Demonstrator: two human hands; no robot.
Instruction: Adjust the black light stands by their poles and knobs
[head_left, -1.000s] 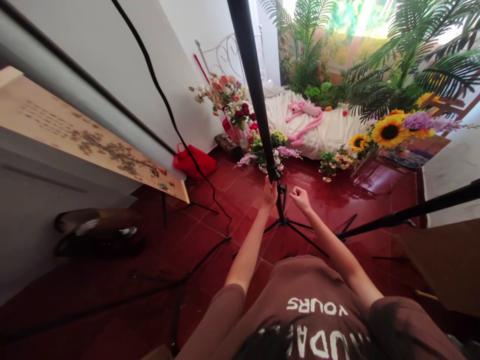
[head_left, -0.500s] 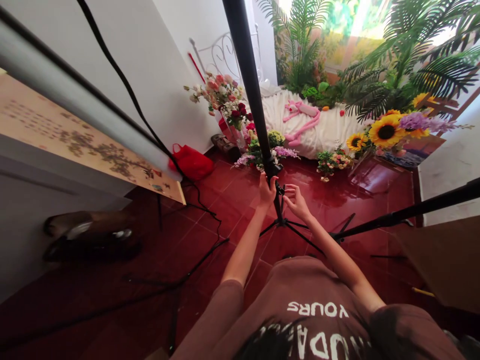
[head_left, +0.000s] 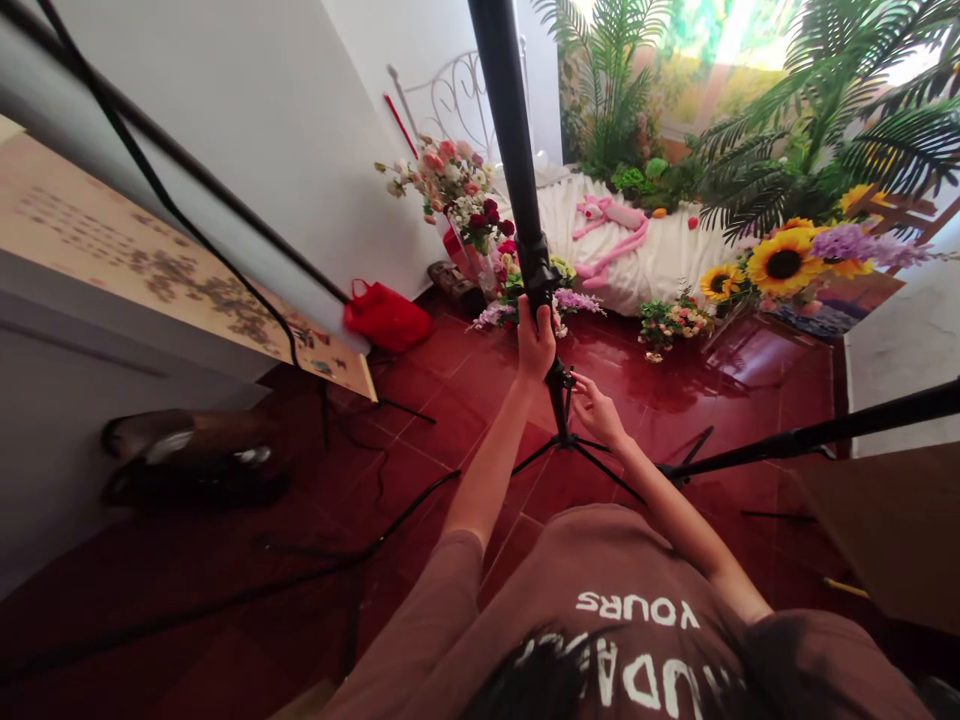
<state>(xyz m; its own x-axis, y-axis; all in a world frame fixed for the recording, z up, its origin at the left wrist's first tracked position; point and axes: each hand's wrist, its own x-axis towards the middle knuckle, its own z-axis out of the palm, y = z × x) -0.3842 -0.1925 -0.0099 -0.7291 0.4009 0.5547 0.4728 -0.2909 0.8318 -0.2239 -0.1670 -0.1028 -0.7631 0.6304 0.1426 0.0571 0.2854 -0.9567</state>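
Note:
A black telescopic light stand [head_left: 508, 130] rises in front of me, its upper part leaning toward the top of the view. My left hand [head_left: 535, 348] is closed around its pole, just below a black clamp collar [head_left: 538, 272]. Lower on the pole is a small locking knob [head_left: 564, 378]. Close beside that knob is my right hand [head_left: 595, 408], its fingers bent slightly and apart, the fingertips at or almost at the knob; contact is hard to make out. The stand's tripod legs [head_left: 566, 441] are spread on the red tiled floor [head_left: 480, 425].
Another black pole [head_left: 817, 435] slants in from the right. A cable [head_left: 161, 190] and a painted scroll panel [head_left: 187, 270] are at left, near a red bag [head_left: 388, 316]. Flowers [head_left: 450, 175], a draped white cloth [head_left: 645, 270], a pink plush toy [head_left: 611, 225] and sunflowers [head_left: 784, 262] stand beyond.
The stand's upper section and collar have risen, with my left hand moving up along with them. My right hand stays by the lower knob. The cable at left has shifted left.

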